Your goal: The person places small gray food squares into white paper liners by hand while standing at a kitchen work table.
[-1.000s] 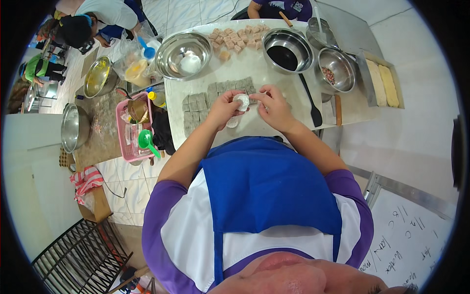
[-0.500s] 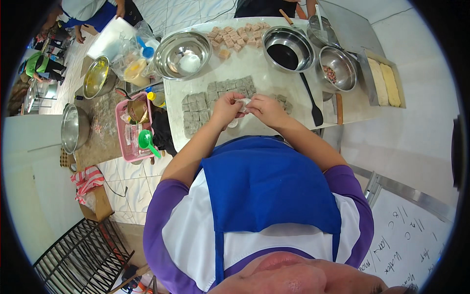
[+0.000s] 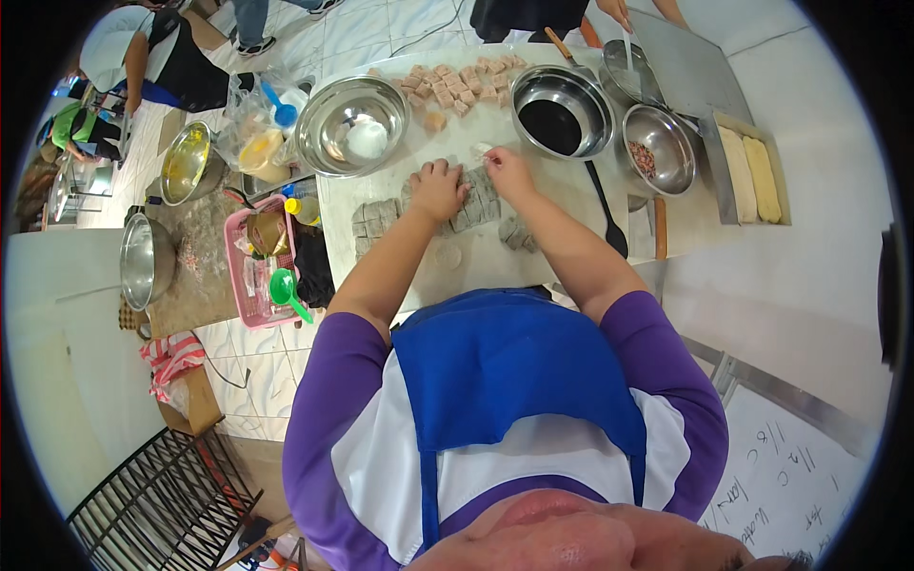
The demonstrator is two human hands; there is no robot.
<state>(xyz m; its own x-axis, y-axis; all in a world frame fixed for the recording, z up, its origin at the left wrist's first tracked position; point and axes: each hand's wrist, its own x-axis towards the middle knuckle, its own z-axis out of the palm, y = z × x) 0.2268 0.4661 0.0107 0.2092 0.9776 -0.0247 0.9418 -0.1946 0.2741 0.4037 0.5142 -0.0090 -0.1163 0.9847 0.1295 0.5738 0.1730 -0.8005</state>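
My left hand (image 3: 438,191) lies on a block of grey wrapped cubes (image 3: 473,203), fingers spread over them. Past that block, my right hand (image 3: 510,175) pinches a small whitish piece (image 3: 483,149), perhaps a wrapper; its exact kind is too small to tell. More grey wrapped cubes sit to the left (image 3: 377,218) and a few in a small pile on the right (image 3: 516,234). A pale round disc (image 3: 447,254) is on the table near my apron. Loose pinkish-brown cubes (image 3: 455,86) are scattered at the far side.
A steel bowl with white powder (image 3: 367,139) and one with dark contents (image 3: 549,128) stand at the back. A black spatula (image 3: 606,211) and a bowl with small bits (image 3: 643,159) are at right. A pink basket (image 3: 235,276) sits left. Co-workers stand beyond the table.
My hands, together over the near cubes before, are now apart. The left has gone onto the grey cubes; the right has moved farther away with the whitish piece. The grey block has shifted.
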